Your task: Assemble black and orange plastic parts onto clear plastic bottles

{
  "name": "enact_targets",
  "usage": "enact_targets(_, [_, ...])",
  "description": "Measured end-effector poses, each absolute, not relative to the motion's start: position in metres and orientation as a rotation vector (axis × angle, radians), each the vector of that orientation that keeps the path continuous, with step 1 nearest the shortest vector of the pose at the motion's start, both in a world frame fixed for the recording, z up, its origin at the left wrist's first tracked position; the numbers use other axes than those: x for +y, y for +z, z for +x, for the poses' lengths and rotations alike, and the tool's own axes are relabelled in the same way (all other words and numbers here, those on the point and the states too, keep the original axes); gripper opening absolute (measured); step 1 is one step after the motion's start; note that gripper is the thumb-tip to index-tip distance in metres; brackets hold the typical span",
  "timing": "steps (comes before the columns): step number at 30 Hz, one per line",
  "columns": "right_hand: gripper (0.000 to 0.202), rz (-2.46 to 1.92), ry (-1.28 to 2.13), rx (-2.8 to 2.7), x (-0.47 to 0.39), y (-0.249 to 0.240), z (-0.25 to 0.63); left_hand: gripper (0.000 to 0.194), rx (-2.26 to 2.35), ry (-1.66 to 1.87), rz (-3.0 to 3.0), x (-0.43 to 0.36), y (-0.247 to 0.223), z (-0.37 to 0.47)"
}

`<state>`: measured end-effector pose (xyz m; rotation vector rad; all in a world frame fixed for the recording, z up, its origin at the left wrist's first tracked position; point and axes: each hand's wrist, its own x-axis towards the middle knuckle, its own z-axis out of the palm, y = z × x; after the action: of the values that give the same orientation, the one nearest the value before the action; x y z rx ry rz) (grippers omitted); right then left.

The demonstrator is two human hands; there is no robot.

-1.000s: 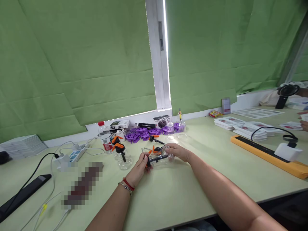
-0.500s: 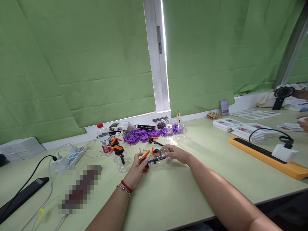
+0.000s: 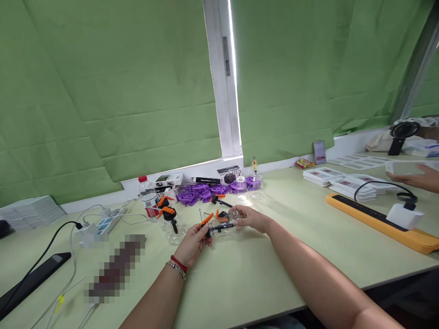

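My left hand (image 3: 195, 240) is closed on a black and orange spray head (image 3: 206, 227) at the left end of a clear bottle. That bottle (image 3: 222, 228) lies on its side, a dark tube inside it, and my right hand (image 3: 248, 218) grips its right end. Just behind are a loose orange and black head (image 3: 222, 216) and another (image 3: 219, 200) with a black stem. To the left, a clear bottle (image 3: 176, 234) stands upright with an orange and black head on it.
Purple plastic parts (image 3: 202, 192) lie along the wall beside small boxes. A red-capped bottle (image 3: 148, 198) stands behind left. At right are an orange power strip (image 3: 377, 221), card stacks (image 3: 353, 186) and another person's hand (image 3: 425, 177) holding a white box.
My left hand has shifted slightly on the spray head. At the far right, the other person's hand has reached further in with a white box.
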<state>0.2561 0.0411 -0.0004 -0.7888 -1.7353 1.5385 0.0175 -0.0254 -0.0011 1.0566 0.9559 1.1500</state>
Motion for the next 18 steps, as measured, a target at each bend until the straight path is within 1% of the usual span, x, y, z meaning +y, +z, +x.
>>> enact_targets(6, [0.049,-0.840,1.579,-1.732,0.042,-0.001,0.254,0.036,0.958,1.135,1.084,-0.025,-0.002,0.016])
enact_targets(11, [0.050,-0.935,1.592,-1.725,0.047,-0.009,0.253,0.038,0.940,1.143,1.080,-0.024,-0.002,0.016])
enact_targets(18, [0.049,-0.873,1.647,-1.690,0.046,-0.007,0.257,0.040,0.950,1.158,1.072,-0.023,-0.002,0.016])
